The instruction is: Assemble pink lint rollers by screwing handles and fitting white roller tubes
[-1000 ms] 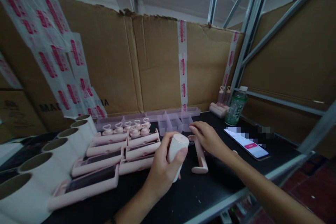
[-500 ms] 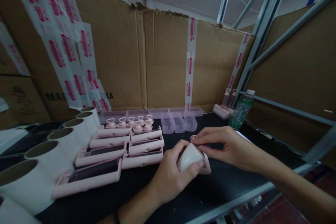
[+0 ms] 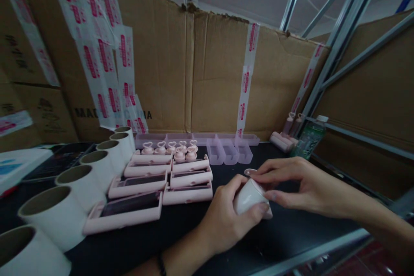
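My left hand (image 3: 231, 213) is wrapped round a short white roll (image 3: 248, 198), tilted with its pale pink end up and to the right. A corner of a pale pink casing (image 3: 269, 213) shows below the roll. My right hand (image 3: 291, 183) is at the roll's far end, fingers pinched on a small pink loop-topped piece (image 3: 250, 172); how that piece meets the roll is hidden by the fingers. To the left lie several pale pink casings (image 3: 187, 195) with dark insides. Behind them stand several pink caps with heart-shaped loops (image 3: 180, 154).
Several large white rolls (image 3: 51, 220) stand in a line on the left. Clear lilac trays (image 3: 216, 151) sit along the cardboard wall (image 3: 213, 73). A green bottle (image 3: 308, 138) and assembled pink rollers (image 3: 282, 141) stand at back right. A metal edge (image 3: 310, 258) borders the black table.
The view has turned left, so everything appears further right. Both hands stay together at the white roll. The right thumb now shows more clearly against the roll's end.
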`<move>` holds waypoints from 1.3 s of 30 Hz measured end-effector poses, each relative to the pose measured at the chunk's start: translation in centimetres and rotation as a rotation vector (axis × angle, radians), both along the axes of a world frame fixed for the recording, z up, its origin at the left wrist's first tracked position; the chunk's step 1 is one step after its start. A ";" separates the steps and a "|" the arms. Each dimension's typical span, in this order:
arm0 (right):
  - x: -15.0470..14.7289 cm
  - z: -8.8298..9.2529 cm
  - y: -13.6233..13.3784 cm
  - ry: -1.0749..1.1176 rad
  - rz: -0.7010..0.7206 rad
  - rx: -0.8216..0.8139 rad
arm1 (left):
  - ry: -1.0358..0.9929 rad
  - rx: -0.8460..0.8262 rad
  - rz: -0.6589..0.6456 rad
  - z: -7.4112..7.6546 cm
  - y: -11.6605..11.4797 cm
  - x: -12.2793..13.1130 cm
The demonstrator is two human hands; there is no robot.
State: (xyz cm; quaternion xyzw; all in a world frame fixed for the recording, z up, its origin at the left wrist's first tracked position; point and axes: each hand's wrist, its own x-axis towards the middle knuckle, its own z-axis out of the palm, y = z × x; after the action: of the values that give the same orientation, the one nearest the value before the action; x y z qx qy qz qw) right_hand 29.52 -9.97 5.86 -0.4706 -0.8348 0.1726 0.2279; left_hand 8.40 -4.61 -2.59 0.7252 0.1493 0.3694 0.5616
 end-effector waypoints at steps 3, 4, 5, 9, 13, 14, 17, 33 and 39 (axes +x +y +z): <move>-0.1 0.1 0.0 -0.046 0.011 0.006 | 0.003 0.002 -0.003 -0.1 -0.1 0.0; -0.1 0.2 -0.1 -0.058 0.016 0.012 | 0.012 0.009 0.001 -0.1 -0.1 0.0; -0.2 0.3 -0.1 -0.067 0.019 0.012 | 0.024 0.020 0.008 0.0 -0.1 0.0; -0.6 0.5 -0.2 -0.062 -0.002 -0.047 | 0.057 0.082 0.038 0.0 -0.1 -0.2; -0.8 0.1 -0.2 -0.062 -0.014 -0.137 | 0.098 0.178 0.026 -0.3 -0.1 -0.4; -0.8 0.0 -0.2 -0.080 -0.012 -0.145 | 0.113 0.194 0.019 -0.4 -0.1 -0.5; -1.2 0.2 -0.6 -0.163 -0.007 -0.106 | 0.138 0.196 0.007 -0.6 -0.1 -0.4; 1.2 -1.7 1.0 0.121 -0.107 -0.140 | -0.076 -0.163 0.131 -0.4 0.4 -0.7; 0.0 -1.8 4.7 0.482 -0.212 -0.066 | -0.127 -0.366 0.078 -0.9 0.4 -0.5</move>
State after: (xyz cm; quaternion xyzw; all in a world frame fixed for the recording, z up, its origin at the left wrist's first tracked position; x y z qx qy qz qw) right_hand 29.49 -5.30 4.01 -0.5078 -0.6965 0.2821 0.4212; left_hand 7.89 -4.17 -3.51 0.5797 0.2064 0.4027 0.6776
